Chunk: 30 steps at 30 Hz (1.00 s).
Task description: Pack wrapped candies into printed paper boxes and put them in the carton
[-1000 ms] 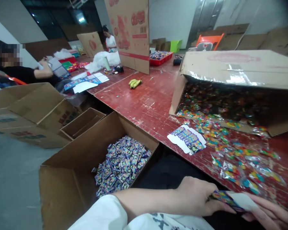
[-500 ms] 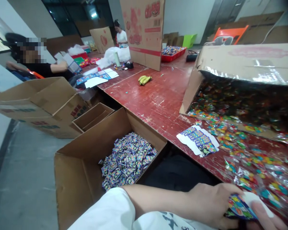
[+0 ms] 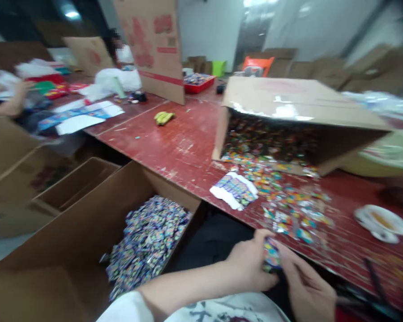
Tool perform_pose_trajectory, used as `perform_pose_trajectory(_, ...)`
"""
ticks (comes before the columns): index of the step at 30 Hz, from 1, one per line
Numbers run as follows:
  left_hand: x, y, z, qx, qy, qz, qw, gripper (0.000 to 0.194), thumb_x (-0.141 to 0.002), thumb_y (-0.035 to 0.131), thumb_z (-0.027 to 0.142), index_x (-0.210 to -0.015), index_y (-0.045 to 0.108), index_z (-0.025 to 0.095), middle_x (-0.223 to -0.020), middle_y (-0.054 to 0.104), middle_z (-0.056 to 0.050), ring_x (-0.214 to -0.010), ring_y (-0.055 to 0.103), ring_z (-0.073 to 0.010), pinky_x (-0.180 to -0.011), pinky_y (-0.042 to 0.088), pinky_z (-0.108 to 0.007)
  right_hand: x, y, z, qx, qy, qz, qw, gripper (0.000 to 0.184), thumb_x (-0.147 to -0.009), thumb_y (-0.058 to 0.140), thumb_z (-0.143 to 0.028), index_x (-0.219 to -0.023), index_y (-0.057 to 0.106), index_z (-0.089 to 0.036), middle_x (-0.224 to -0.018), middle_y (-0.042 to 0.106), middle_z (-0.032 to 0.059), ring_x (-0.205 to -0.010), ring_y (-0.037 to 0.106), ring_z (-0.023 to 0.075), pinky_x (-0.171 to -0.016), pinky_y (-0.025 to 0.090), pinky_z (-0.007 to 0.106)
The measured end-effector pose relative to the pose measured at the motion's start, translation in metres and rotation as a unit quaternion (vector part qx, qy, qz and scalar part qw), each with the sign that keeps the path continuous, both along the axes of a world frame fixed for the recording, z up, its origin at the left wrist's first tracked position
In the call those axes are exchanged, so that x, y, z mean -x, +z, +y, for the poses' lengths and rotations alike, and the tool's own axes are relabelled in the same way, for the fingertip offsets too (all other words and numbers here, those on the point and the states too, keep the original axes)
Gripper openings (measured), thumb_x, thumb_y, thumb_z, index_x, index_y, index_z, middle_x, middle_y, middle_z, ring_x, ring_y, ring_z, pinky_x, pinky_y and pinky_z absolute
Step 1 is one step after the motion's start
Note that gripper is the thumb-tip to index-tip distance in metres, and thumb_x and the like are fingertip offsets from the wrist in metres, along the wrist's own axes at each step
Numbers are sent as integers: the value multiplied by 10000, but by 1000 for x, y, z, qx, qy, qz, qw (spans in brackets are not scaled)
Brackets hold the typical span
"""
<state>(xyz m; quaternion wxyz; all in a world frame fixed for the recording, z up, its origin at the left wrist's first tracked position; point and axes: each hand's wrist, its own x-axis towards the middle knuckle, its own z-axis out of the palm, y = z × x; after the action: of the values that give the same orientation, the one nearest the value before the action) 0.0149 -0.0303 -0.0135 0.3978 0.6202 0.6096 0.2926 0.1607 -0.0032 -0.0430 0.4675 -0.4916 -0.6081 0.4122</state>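
Observation:
My left hand [image 3: 246, 264] and my right hand [image 3: 304, 286] meet just below the near edge of the red table [image 3: 184, 147]. Both are closed on one small colourful printed packet [image 3: 271, 255], held between them. A stack of flat printed cards [image 3: 235, 190] lies on the table just beyond my hands. Beside it, loose candy in clear wrappers [image 3: 289, 210] spills from a cardboard box lying on its side [image 3: 289, 120]. At my left, an open carton [image 3: 87, 232] on the floor holds a heap of finished packets [image 3: 147, 239].
Other open cartons [image 3: 70, 188] stand at the left. A small white dish [image 3: 383, 221] sits at the right of the table. A banana [image 3: 164, 117], an upright cardboard sheet [image 3: 151, 44] and a red tray [image 3: 199, 82] lie farther back. Another person's arm [image 3: 10, 100] works at the far left.
The view has swung right and blurred. My hands have drawn closer together, and the packet between them now looks smaller and more folded than the flat card held before.

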Motion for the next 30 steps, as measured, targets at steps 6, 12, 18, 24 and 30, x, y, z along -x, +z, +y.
perform_pose_trajectory(6,1,1,12,7,113,-267,957,800,-617,709,305,-1290,287,207,-1205,527,-121,-1115,515,-257,-930,400,-381,13,11,3,-166,34,-5,985,203,-810,580,-122,-976,661,-203,-1107,678,88,-951,669,230,-816,585,365)
perform_pose_trajectory(12,2,8,17,340,107,-661,661,434,-782,511,504,-914,561,94,-865,644,-118,-807,641,-197,-719,508,-301,9,11,1,-351,120,-111,922,300,-796,560,-103,-1049,582,-263,-1135,662,67,-1041,626,228,-867,551,388)
perform_pose_trajectory(18,15,4,25,131,291,-532,785,254,-722,661,376,-773,503,184,-541,458,97,-438,459,-65,-460,485,-217,22,-9,77,-267,129,-292,909,595,-818,571,-373,-1345,380,-172,-1405,417,153,-1341,291,312,-1071,264,585)
perform_pose_trajectory(24,35,-5,29,34,290,-372,881,397,-712,609,505,-933,493,196,-518,458,113,-369,420,-71,-409,427,-213,25,-41,81,-274,202,-270,901,442,-845,523,-141,-1279,490,-218,-1302,546,122,-1235,466,268,-1056,336,524)
perform_pose_trajectory(30,32,-19,28,-68,193,11,979,407,-677,635,329,-1051,518,219,-784,683,-14,-689,649,-205,-637,465,-285,6,8,57,17,102,85,991,252,-902,466,-309,-1088,590,-192,-703,663,25,-556,641,155,-454,522,256)
